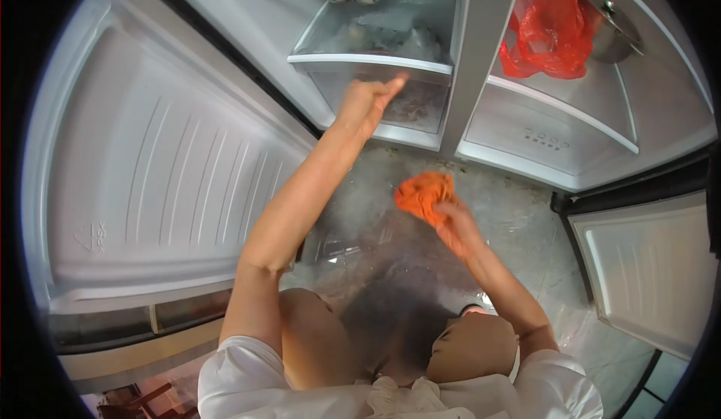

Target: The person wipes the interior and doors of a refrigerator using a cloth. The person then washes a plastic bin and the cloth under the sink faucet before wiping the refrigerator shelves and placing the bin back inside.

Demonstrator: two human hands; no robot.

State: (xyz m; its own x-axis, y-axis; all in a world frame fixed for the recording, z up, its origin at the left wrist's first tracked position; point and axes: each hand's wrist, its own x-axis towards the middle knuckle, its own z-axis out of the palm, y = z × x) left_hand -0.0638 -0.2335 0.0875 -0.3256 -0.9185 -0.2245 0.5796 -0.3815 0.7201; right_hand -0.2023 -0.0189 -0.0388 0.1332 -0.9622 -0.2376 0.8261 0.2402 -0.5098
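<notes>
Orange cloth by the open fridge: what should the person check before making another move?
Cloth gripped in the right hand: ok.
Left hand free of any held item: cannot tell, fingers blurred.
Left door swung open, away from the compartments: ok.
Right door also open: ok.
Red bag inside the right compartment, not hanging over the floor: ok.
Floor dry: cannot tell, it shines in places.
</notes>
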